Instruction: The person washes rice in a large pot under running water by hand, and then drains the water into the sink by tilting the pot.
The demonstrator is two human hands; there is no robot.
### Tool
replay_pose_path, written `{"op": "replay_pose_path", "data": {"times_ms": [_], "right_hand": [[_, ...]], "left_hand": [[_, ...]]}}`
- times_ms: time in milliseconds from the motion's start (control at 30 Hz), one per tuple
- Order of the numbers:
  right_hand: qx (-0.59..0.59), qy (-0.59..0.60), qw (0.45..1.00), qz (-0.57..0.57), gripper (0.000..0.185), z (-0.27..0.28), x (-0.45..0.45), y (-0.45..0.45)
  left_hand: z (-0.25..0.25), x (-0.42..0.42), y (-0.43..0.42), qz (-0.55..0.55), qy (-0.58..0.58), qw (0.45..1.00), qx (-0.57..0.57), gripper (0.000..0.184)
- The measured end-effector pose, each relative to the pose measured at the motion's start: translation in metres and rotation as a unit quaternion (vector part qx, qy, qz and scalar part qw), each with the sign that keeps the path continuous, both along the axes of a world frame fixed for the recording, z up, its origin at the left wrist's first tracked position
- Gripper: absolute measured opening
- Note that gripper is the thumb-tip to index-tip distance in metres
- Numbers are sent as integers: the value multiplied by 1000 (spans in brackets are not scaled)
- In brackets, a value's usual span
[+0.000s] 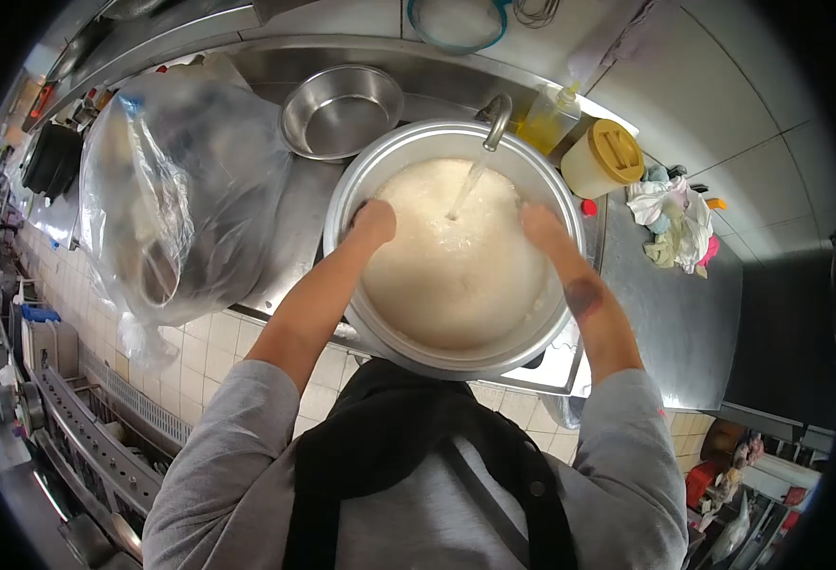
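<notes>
A large round metal pot is full of cloudy, whitish liquid, and water from a faucet runs into it. My left hand is at the pot's left inner wall, its fingers bent and mostly hidden. At the right inner wall is my right hand, with its fingertips also out of sight. Whether either hand grips anything cannot be made out. What lies under the liquid is hidden.
A big clear plastic bag bulges on the left counter. Behind the pot sit a steel bowl, a bottle of yellow liquid and a yellow-lidded container. Crumpled cloths lie on the right counter.
</notes>
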State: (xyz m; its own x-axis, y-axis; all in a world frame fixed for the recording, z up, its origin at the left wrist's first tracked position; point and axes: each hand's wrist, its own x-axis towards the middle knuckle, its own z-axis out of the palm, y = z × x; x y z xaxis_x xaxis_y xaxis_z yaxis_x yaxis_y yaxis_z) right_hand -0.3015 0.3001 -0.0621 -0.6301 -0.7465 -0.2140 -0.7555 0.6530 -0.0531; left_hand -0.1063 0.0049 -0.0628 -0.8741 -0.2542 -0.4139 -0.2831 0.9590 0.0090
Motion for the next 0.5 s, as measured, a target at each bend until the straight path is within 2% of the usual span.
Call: {"op": "replay_pose_path", "data": {"times_ms": [33, 100, 133, 167, 200, 233, 267, 333, 367, 400, 433, 467, 500], "right_hand": [[46, -16, 998, -29, 23, -3, 18, 14], [48, -18, 997, -60, 25, -26, 48, 38], [128, -17, 991, 19, 29, -40, 59, 45], [207, -14, 974, 97, 33, -48, 69, 51], [144, -113, 983, 1, 37, -41, 84, 51], [79, -208, 970, -94, 41, -29, 103, 46], [10, -298, 936, -188, 45, -21, 119, 42], [-71, -398, 897, -177, 55, -46, 137, 40], [-110, -447, 871, -170, 60, -57, 145, 36], [-85, -519, 812, -253, 62, -35, 155, 22], [-58, -582, 740, -332, 64, 18, 172, -1], [-30, -636, 656, -404, 65, 47, 182, -16], [-36, -675, 635, -374, 65, 43, 185, -21]], "left_hand": [[-2, 4, 2, 50, -41, 997, 35, 28], [-5, 8, 7, 31, -99, 993, 49, 31], [-9, 11, 9, 21, -129, 990, 57, 32], [-44, 9, 7, 0, -124, 989, 82, 33], [-101, 5, 5, -20, -118, 987, 109, 34], [-131, 4, 5, -39, -114, 983, 137, 34], [-132, 8, 11, 3, -111, 978, 175, 38], [-121, 19, 32, 90, -103, 959, 247, 46], [-94, 27, 40, 138, -132, 932, 309, 46], [-51, 34, 48, 185, -161, 897, 368, 45], [-44, 39, 54, 227, -177, 861, 419, 45], [-38, 43, 60, 270, -193, 821, 464, 45], [-57, 45, 64, 305, -195, 786, 502, 46]]}}
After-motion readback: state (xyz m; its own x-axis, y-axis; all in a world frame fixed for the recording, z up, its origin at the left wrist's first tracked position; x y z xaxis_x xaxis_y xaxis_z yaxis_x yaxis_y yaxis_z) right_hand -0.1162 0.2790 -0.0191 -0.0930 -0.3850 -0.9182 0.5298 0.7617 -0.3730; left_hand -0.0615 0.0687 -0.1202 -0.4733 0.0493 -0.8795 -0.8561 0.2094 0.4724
